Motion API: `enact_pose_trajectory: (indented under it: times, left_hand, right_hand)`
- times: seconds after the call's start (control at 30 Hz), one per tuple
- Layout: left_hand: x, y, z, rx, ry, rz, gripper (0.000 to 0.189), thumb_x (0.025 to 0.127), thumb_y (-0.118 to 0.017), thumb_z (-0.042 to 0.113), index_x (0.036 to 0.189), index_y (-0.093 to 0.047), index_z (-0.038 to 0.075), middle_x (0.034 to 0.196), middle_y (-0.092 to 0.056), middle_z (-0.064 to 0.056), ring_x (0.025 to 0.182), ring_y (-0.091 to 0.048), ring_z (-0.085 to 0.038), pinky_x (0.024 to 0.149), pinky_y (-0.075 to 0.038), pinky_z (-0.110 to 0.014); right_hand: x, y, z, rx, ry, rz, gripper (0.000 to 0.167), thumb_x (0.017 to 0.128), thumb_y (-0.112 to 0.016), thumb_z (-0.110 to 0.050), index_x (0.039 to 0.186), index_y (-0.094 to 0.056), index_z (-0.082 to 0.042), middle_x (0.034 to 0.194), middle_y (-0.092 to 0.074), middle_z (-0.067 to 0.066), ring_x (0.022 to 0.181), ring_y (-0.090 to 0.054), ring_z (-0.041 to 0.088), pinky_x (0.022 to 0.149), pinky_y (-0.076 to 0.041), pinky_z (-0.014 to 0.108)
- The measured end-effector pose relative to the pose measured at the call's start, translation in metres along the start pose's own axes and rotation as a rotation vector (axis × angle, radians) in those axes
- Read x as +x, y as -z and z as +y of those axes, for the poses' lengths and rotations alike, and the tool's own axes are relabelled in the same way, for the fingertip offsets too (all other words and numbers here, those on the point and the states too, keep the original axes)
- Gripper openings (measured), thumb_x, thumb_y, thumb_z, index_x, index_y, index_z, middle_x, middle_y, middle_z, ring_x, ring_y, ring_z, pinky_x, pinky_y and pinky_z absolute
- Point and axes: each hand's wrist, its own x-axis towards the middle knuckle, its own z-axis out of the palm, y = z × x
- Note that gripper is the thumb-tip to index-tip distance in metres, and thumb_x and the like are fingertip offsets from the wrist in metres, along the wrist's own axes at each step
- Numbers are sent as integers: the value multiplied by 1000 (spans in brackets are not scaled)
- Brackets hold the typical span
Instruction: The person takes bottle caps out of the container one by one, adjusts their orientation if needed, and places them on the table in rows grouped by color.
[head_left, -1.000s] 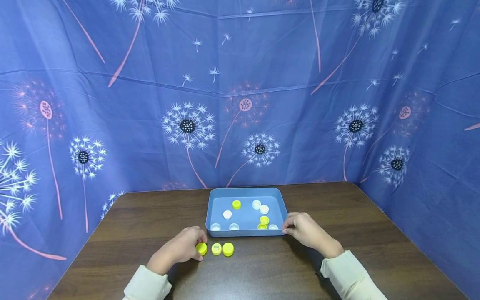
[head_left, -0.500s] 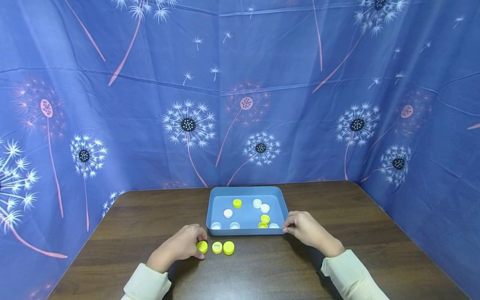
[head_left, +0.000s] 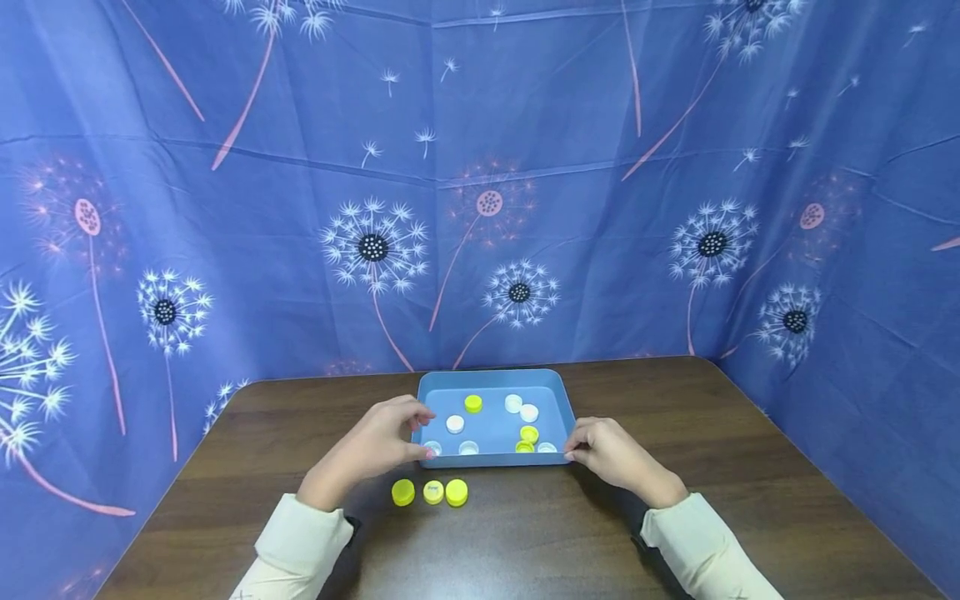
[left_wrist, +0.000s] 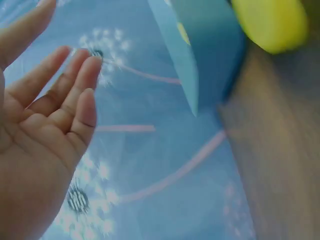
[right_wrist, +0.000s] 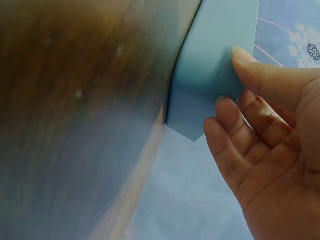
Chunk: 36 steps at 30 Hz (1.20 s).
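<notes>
A shallow blue tray holds several white bottle caps and 3 yellow ones. My left hand hovers at the tray's left front corner, thumb and fingers spread apart with nothing between them; the left wrist view shows its palm bare. Pinched between the thumb and fingers of my right hand is the tray's right front corner, and the right wrist view has the thumb lying on the tray wall. In front of the tray, three yellow caps form a row: a left one, a printed middle one and a right one.
Inside the tray, a yellow cap lies toward the back, with a white cap left of centre. Two yellow caps overlap near the front right. The brown wooden table ends at a blue dandelion-print curtain behind.
My left hand has let go of the leftmost yellow cap, leaving it in the row, and has risen forward to the tray's left front corner. My right hand has stayed at its corner.
</notes>
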Motion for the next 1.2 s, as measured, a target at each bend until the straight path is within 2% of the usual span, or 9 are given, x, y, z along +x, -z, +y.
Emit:
enact_pose_trajectory:
  times: [0.1,0.23,0.3,0.43,0.6,0.77,0.93,1.07,1.2]
  left_hand:
    - [15,-4,17,-25,-90,-6,40,78,-86,21,113,-70,12,101,-63,10,93,-60,-17,80,-51,-32]
    - [38,-15,41,-35,-157,-38,39,81,-84,25,116,-69,14,106,-63,11,99,-59,-13,86,-51,-32]
    - [51,-22,51,-51,-165,-52,40,81,-84,26,116,-69,14,108,-63,10,102,-58,-12,88,-51,-34]
    - [76,-41,59,-110,-125,-86,40,83,-83,25,119,-69,15,111,-64,9,108,-58,-15,94,-50,-39]
    - [101,-68,54,-146,-86,-127,40,84,-82,27,120,-70,15,114,-66,8,109,-59,-13,97,-48,-36]
    - [116,-92,45,-146,-22,-168,36,84,-82,25,116,-72,13,111,-70,3,107,-62,-16,91,-50,-32]
    - [124,-110,34,-132,26,-234,38,83,-81,17,119,-71,7,112,-71,-3,104,-64,-19,85,-53,-30]
    - [126,-120,27,-69,6,-282,35,86,-79,15,118,-71,5,114,-72,-4,103,-65,-18,85,-52,-27]
    - [128,-123,26,-22,-8,-301,31,87,-77,9,117,-72,5,113,-72,-5,104,-66,-19,87,-52,-27]
  right_hand:
    - [-1,-2,-1,-1,7,3,9,81,-79,-1,80,-78,-11,79,-65,-11,76,-59,3,67,-53,25]
    - [-2,-4,-2,-4,17,5,9,81,-79,-1,80,-78,-10,79,-66,-10,76,-59,3,68,-53,25]
    - [-2,-4,-2,3,20,3,9,81,-78,-1,80,-78,-9,79,-66,-10,77,-60,4,68,-53,26]
    - [-2,-5,-2,10,21,6,10,81,-79,1,81,-78,-9,79,-68,-7,77,-62,6,69,-53,26]
    - [-2,-6,-1,-3,23,2,10,82,-78,0,81,-78,-10,80,-68,-8,77,-61,5,69,-53,26]
    - [-2,-5,0,-13,35,9,10,82,-78,-1,80,-78,-11,80,-66,-11,76,-61,4,68,-53,26]
    - [-2,-2,0,-21,42,14,11,81,-79,0,80,-77,-11,80,-66,-11,76,-60,4,68,-53,26]
    - [-2,-1,0,-5,47,11,11,81,-79,-1,80,-77,-11,80,-66,-9,76,-60,3,67,-52,25]
    - [-1,1,-1,7,41,6,10,81,-78,0,80,-77,-11,80,-67,-8,76,-59,2,67,-52,24]
